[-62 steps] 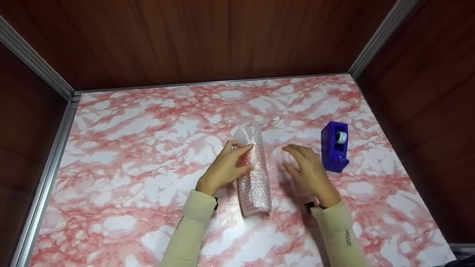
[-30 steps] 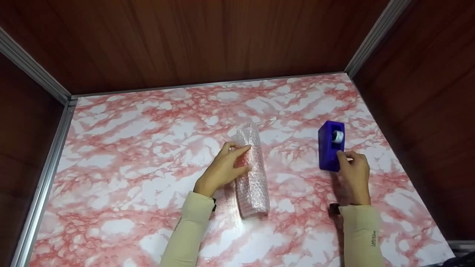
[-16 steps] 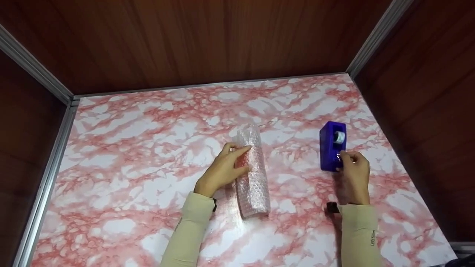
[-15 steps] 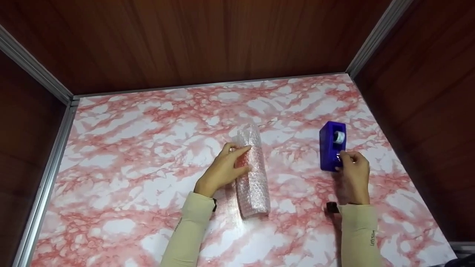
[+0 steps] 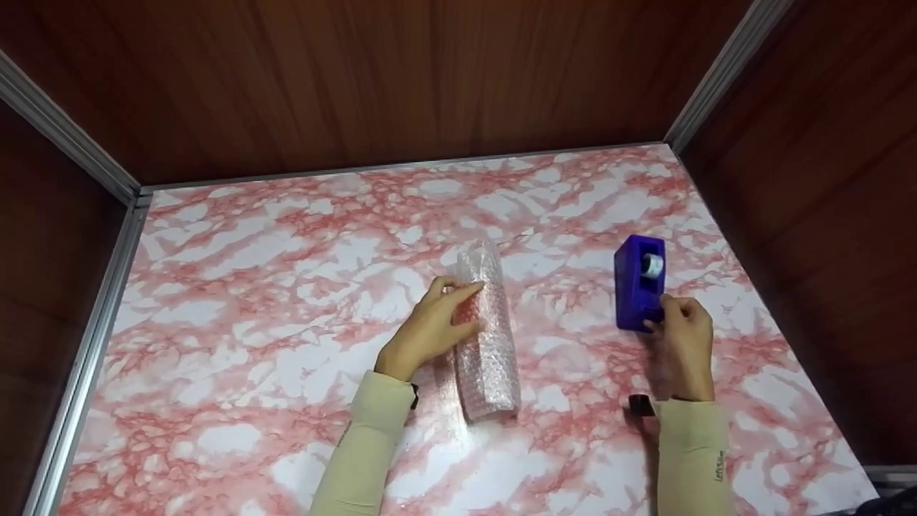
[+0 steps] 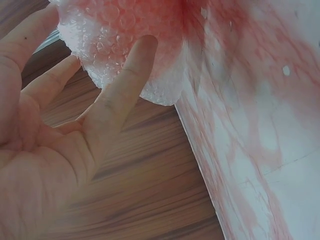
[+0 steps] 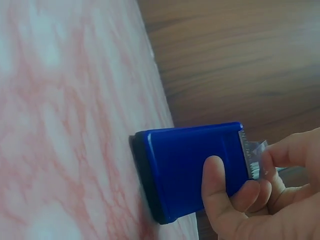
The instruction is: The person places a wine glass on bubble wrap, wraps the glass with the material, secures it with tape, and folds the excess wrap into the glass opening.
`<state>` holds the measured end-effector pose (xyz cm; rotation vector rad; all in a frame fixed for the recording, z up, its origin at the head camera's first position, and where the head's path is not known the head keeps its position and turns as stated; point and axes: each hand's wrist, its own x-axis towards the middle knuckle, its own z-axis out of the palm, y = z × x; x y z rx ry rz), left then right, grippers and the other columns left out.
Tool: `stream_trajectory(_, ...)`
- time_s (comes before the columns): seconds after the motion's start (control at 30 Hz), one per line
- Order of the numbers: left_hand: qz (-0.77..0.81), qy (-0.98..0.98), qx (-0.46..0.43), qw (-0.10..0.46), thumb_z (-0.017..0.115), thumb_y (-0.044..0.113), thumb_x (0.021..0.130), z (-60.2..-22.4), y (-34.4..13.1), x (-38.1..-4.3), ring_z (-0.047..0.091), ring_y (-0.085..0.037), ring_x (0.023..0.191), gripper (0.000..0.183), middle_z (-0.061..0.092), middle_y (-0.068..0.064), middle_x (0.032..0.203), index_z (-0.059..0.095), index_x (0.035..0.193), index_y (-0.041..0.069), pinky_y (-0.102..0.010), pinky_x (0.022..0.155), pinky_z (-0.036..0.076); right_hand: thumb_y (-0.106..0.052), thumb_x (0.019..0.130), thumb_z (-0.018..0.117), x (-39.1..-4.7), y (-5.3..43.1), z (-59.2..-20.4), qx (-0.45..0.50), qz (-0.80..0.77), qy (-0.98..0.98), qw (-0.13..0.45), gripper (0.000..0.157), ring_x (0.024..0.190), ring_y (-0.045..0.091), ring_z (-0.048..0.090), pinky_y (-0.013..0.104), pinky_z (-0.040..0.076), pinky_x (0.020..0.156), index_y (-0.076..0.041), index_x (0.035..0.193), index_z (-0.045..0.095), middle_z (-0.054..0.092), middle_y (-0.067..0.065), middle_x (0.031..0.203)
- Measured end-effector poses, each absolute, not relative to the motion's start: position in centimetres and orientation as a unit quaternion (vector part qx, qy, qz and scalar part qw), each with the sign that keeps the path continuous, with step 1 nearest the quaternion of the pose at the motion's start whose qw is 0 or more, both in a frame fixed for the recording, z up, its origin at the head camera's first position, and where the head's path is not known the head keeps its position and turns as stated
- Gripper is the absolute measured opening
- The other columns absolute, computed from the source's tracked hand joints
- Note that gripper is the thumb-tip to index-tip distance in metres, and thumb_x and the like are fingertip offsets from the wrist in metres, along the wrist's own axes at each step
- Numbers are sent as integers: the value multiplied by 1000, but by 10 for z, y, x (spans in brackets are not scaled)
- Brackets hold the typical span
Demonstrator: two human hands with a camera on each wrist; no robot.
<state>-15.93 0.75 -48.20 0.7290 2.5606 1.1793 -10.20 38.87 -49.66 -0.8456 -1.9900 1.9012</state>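
A roll of bubble wrap (image 5: 494,358) lies lengthwise on the table. My left hand (image 5: 426,330) presses on its upper left part, with thumb and index tips on top. In the left wrist view the left hand's fingers (image 6: 127,75) are spread and fairly straight against the bubble wrap (image 6: 115,25). To the right stands a purple-blue tape dispenser (image 5: 634,287) with a white tape roll (image 5: 652,265). My right hand (image 5: 688,337) is at its front end. The right wrist view shows it pinching clear tape (image 7: 256,152) at the toothed cutter (image 7: 246,155), another finger touching the dispenser (image 7: 185,165).
The table (image 5: 272,358) has a red-and-white marbled top. Dark wood panels (image 5: 401,79) and metal rails (image 5: 79,322) bound it at the back and sides. A dark item (image 5: 852,510) shows in the bottom right corner.
My right hand went from beside the bubble wrap to the dispenser's front and took hold of the tape end. It has since shifted slightly. The left hand stays on the roll.
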Motion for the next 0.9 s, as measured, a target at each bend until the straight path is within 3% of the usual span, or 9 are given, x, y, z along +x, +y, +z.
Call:
stream_trajectory(0.4,400,876,241,118,71,33,95,-480,11,-159,50,-25,125,63,36,-9,145,45,153,23,-38,102,43,-12,100,53,-97,381,-511,-279,627,-698,203,29,81,18,65,26,56,76,15,90,50,55,12,103)
stream_trajectory(0.7,393,878,245,120,70,34,96,-481,11,-160,50,-25,125,63,35,-9,146,44,153,24,-39,102,43,2,96,48,-91,381,-527,-292,712,-598,225,19,79,20,59,29,56,79,16,84,45,53,11,82)
stream_trajectory(0.9,391,879,248,115,71,32,95,-482,12,-160,48,-27,127,63,35,-10,146,45,153,24,-40,103,43,0,99,50,-89,378,-526,-289,728,-585,208,22,82,20,60,31,56,81,6,78,46,53,8,82)
